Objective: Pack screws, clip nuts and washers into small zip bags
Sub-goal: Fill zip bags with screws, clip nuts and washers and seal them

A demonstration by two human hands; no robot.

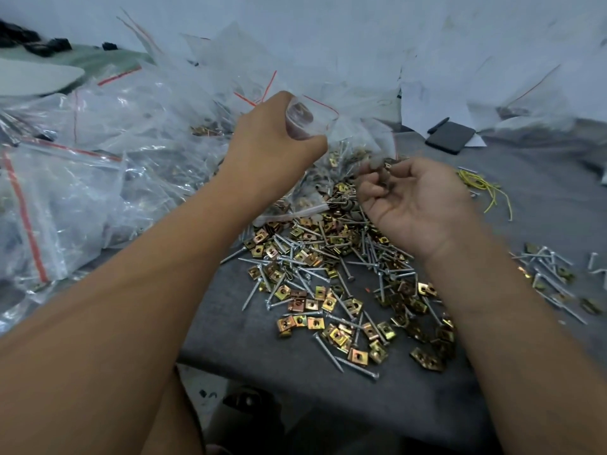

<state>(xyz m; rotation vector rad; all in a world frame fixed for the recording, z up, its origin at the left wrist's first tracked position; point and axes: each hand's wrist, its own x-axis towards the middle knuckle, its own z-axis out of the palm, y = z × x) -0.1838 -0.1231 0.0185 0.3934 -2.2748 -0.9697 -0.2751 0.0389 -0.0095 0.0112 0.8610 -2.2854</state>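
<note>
Behind both hands (345,165), heaped zip bags (108,152), phone (450,137).

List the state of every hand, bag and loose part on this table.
left hand: grips small clear zip bag, raised, mouth open
right hand: palm up, fingers curled round small dark parts
steel screws: loose, heaped on grey table
brass-coloured clip nuts: loose, scattered
big clear bags: piled left
black phone: flat

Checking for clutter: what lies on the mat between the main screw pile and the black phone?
In the head view, only bare grey mat separates the screw pile from the black phone.
</note>
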